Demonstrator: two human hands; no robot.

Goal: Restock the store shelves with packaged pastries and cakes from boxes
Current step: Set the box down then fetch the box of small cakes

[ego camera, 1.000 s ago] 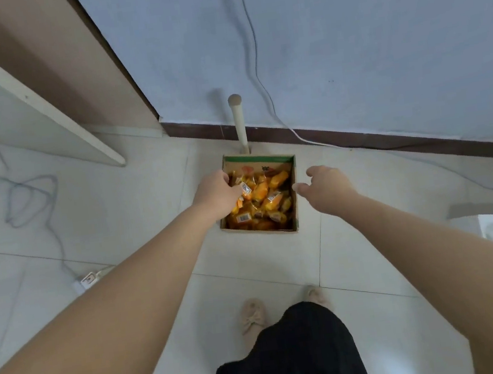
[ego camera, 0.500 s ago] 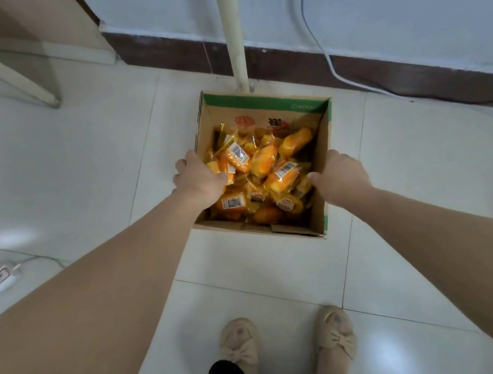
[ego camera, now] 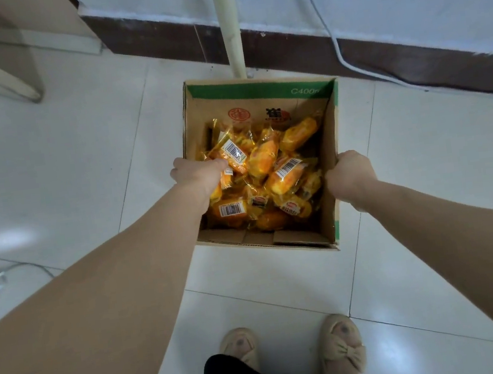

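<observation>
My left hand (ego camera: 198, 174) and right hand (ego camera: 349, 171) curl over opposite side walls of the box (ego camera: 257, 91) on the floor (ego camera: 81, 177). It is full of pastries (ego camera: 263, 159); I'd judge restocking has barely begun.

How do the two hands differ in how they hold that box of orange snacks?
The left hand curls over the left wall of the cardboard box, mostly inside, touching the pastry packets; the right hand grips the right wall, mostly outside. The left hand sits farther from the person than the right hand. Both curl over opposite rims.
</observation>
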